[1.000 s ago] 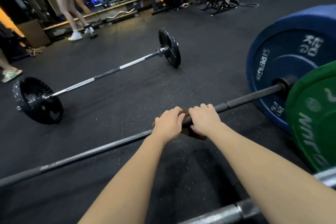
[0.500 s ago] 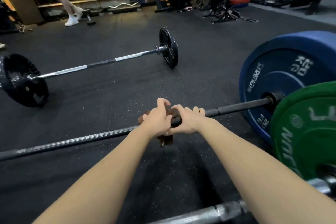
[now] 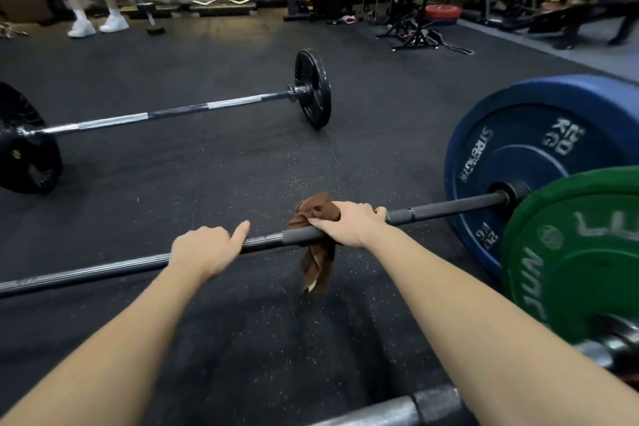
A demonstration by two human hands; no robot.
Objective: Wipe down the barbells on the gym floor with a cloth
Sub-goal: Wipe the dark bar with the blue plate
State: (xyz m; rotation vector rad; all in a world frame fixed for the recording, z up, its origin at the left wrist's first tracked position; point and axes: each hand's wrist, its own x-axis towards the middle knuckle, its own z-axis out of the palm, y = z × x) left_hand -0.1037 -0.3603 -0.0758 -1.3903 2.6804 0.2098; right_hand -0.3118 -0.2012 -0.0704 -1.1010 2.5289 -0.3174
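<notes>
A dark barbell bar (image 3: 446, 208) crosses the floor in front of me and ends in a blue 20 kg plate (image 3: 539, 156) at the right. A brown cloth (image 3: 316, 211) is draped over the bar, one end hanging below it. My right hand (image 3: 349, 223) grips the cloth around the bar. My left hand (image 3: 207, 247) lies on the bar a little to the left of the cloth, fingers curled over it and the thumb stretched along the bar. A second barbell (image 3: 173, 114) with black plates lies farther back.
A green plate (image 3: 581, 252) on a third bar (image 3: 390, 411) sits at my near right. A person's legs in white shoes (image 3: 98, 24) stand at the back left. Racks and stands (image 3: 411, 28) crowd the back right. Black rubber floor (image 3: 207, 183) lies between the barbells.
My hands were together on the cloth. The left hand has since come off the cloth and slid left along the bar, while the right stays on the cloth, which now hangs lower.
</notes>
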